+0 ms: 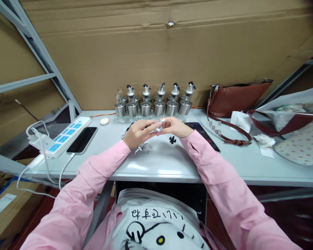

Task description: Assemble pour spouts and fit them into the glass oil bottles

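Both of my hands meet over the middle of the white table (172, 166). My left hand (137, 133) and my right hand (175, 126) are closed together on a small silver and white pourer cap (158, 127). Under my left hand lie more loose pourer parts (143, 148). A few small black pieces (172, 140) lie just below my right hand. Behind my hands stands a row of several glass and steel dispenser bottles (159, 104) with black and white spouts.
A white and blue power strip (67, 135) and a black phone (82, 139) lie at the left, with white cables hanging off the edge. Another phone (206, 137) lies under my right forearm. A brown handbag (237, 97), crumpled tissues (263, 142) and a dotted bag (299, 146) fill the right.
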A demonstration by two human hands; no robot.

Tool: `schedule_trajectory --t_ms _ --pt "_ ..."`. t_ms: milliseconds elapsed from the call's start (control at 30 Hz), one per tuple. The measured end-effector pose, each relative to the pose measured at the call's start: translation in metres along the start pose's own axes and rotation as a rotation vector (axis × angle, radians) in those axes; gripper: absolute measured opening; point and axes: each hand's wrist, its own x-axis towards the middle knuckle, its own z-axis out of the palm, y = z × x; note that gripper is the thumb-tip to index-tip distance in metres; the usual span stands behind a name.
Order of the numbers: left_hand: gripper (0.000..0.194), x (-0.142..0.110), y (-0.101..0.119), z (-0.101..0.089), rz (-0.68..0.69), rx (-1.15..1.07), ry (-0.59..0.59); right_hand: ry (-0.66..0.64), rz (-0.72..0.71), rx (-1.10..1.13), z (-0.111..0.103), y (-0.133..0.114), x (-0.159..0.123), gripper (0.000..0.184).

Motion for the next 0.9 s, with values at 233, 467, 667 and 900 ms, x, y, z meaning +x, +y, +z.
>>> schedule_trajectory --t_ms 233,467,667,900 --pt "0.031 -0.003 -0.001 0.001 0.006 -0.005 0.024 -0.073 -0.032 0.047 -0.003 0.000 -0.001 0.033" --pt "0.038 -0.003 0.001 0.001 -0.012 -0.048 0.040 0.068 -0.127 0.066 -0.014 -0.006 -0.009 0.033" --pt "0.039 -0.005 0.003 0.003 0.016 -0.086 0.040 0.115 -0.152 0.132 -0.011 -0.005 -0.009 0.025" --pt "0.044 -0.007 0.004 0.006 0.018 -0.130 0.027 0.111 -0.098 0.082 -0.010 -0.003 -0.007 0.031"
